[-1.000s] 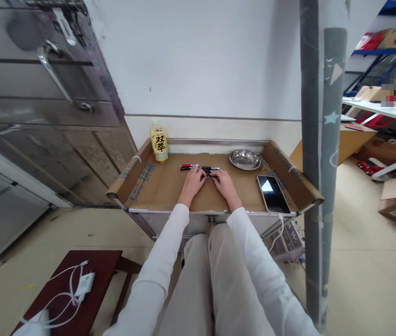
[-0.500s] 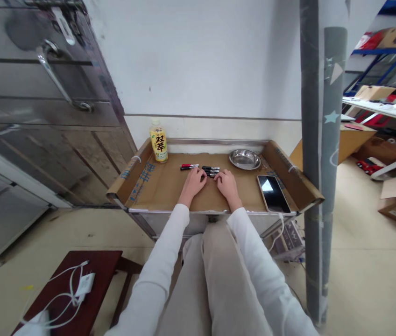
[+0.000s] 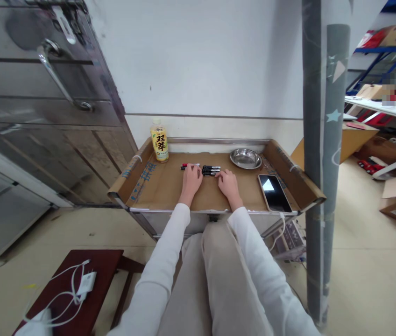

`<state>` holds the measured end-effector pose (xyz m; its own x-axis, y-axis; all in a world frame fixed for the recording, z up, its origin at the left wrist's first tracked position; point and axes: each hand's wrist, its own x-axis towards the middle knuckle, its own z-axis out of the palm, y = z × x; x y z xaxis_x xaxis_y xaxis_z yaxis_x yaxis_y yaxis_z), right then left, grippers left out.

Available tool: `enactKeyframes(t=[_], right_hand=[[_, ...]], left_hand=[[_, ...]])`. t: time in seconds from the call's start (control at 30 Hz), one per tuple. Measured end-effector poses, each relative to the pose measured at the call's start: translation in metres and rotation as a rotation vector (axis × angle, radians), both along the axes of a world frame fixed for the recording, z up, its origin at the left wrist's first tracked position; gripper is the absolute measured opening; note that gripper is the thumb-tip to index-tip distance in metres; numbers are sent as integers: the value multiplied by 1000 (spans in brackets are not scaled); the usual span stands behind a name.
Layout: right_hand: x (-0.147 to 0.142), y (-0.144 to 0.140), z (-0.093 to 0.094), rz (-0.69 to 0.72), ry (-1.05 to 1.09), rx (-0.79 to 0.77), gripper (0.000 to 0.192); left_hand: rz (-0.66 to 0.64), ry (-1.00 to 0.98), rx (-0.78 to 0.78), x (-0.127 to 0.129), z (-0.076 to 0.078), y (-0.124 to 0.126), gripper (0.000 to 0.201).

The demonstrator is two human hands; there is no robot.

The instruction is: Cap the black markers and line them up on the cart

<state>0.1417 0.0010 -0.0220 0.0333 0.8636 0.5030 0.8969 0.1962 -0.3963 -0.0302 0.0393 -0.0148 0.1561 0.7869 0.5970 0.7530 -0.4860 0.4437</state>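
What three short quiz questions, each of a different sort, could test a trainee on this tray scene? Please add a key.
1. True or false: the phone lies inside the steel bowl.
2. Which hand is at the red pen? A) left hand B) right hand
3. Fill in: the drink bottle stands in the tray's far ______ corner.

Key
1. False: the phone lies flat on the cardboard lining, nearer than the bowl.
2. A; the right hand is beside the black pens.
3. left
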Motion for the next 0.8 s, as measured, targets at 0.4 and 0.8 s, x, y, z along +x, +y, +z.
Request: enactKeyframes(t=[0.4, 0.8], right_hand=[[-1, -3, 6, -4, -13, -90, 29], [-4, -4, 8, 214, -107, -156, 43]], left_hand=[[244, -18, -99, 3, -5, -3, 30], [407, 186, -211, 7, 10, -15, 32]])
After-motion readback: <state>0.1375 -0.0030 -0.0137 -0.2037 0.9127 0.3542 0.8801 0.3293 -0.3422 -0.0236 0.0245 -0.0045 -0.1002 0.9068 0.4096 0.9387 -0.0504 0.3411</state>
